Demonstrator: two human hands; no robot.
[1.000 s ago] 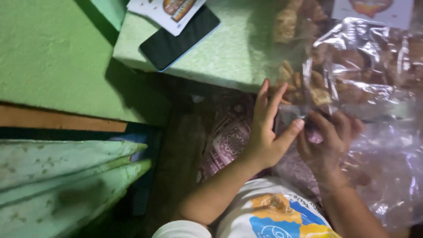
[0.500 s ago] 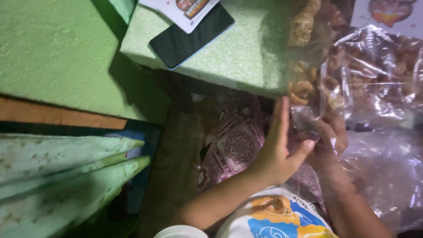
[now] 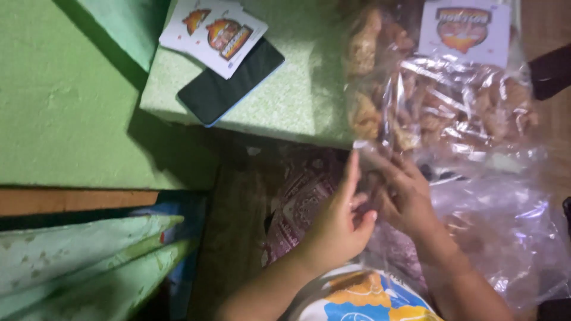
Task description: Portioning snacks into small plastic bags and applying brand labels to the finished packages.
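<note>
You had your left hand [image 3: 342,223] and right hand [image 3: 407,202] together, pinching the mouth of the clear snack bag [image 3: 440,101] lying on the green cushion [image 3: 297,101], seemingly mid-sealing; next likely called for pressing that edge flat.

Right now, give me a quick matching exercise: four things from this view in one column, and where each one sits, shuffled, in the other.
Things:
1. dark phone
2. printed cards
3. clear bag of fried snacks
4. left hand

Places:
A. upper right, a label on its top
B. lower middle, fingers up at the bag's open edge, beside the right hand
C. top of the green cushion, overlapping the phone's upper end
D. on the green cushion, near its front edge

Pairs: 1-D, 2-C, 3-A, 4-B
</note>
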